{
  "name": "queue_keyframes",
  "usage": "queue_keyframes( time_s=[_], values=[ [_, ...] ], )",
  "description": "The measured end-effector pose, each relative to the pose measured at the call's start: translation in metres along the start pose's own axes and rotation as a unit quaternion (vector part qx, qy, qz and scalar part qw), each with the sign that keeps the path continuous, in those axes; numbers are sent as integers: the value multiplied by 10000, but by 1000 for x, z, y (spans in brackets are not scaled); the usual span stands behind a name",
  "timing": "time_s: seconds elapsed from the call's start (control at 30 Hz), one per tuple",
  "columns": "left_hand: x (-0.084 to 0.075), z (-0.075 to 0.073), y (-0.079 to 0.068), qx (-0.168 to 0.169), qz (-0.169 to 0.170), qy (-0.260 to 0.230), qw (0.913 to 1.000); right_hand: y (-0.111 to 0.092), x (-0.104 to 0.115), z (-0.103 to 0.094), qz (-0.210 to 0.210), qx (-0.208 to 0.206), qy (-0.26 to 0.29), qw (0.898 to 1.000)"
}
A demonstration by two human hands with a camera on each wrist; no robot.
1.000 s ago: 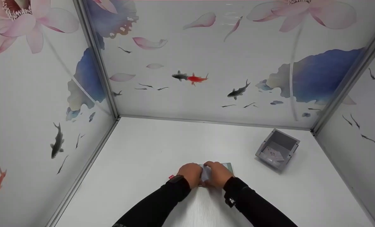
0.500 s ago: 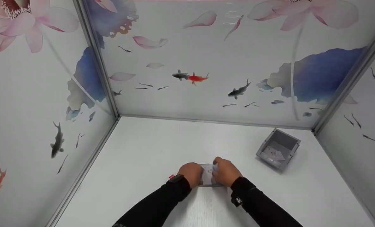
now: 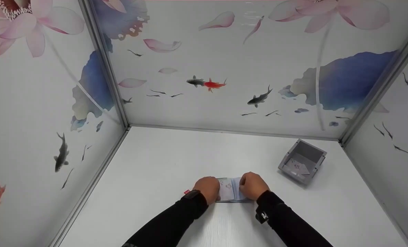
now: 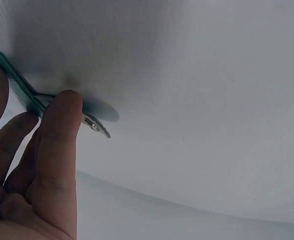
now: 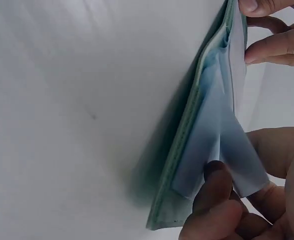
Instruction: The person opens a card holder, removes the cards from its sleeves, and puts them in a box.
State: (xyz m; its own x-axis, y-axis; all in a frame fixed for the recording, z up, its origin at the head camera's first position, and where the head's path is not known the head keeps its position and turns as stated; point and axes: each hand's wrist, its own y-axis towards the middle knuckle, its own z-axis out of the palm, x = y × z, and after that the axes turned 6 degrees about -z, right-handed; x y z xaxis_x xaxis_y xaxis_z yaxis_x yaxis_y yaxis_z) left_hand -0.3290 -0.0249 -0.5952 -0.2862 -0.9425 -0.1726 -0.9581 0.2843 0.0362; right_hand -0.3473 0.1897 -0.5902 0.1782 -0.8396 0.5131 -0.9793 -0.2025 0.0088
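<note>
A green wallet (image 5: 181, 145) with pale blue leaves inside lies spread open on the white table (image 3: 176, 154), below the middle of the head view. My left hand (image 3: 207, 189) grips its left side; in the left wrist view fingers lie along the green edge (image 4: 24, 90), and a small tab (image 4: 95, 125) with a metal bit sticks out. My right hand (image 3: 254, 186) pinches a thin blue leaf (image 5: 243, 162) between thumb and fingers and holds it away from the cover. A pale inner page (image 3: 226, 189) with faint pink print faces up between the hands.
A grey plastic box (image 3: 306, 151) stands at the back right of the table, a pale printed paper (image 3: 297, 167) inside it. White panels with painted fish and lotus flowers enclose the table at the back, left and right.
My right hand has moved to the right, away from the left hand, drawing blue leaves over and uncovering the printed page. The left hand has stayed on the wallet's left side.
</note>
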Motion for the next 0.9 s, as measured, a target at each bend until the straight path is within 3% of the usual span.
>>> queue_keyframes(
  time_s=[0.23,0.37,0.5,0.63,0.8,0.9],
  values=[
    [0,0,0,-13,-28,49,10000,-2,2,4,-125,-472,-299,9984],
    [-1,0,1,37,-69,27,10000,-2,9,9,-262,-300,-163,9991],
    [0,1,3,104,-72,23,9999,-1,15,17,-338,-20,140,9993],
    [1,2,5,93,-5,158,9998,1,18,22,-250,-13,587,9980],
    [2,3,4,24,58,92,9999,1,17,19,-94,-28,987,9951],
    [3,5,4,-30,150,87,9998,-1,16,16,13,155,1506,9885]
  ],
)
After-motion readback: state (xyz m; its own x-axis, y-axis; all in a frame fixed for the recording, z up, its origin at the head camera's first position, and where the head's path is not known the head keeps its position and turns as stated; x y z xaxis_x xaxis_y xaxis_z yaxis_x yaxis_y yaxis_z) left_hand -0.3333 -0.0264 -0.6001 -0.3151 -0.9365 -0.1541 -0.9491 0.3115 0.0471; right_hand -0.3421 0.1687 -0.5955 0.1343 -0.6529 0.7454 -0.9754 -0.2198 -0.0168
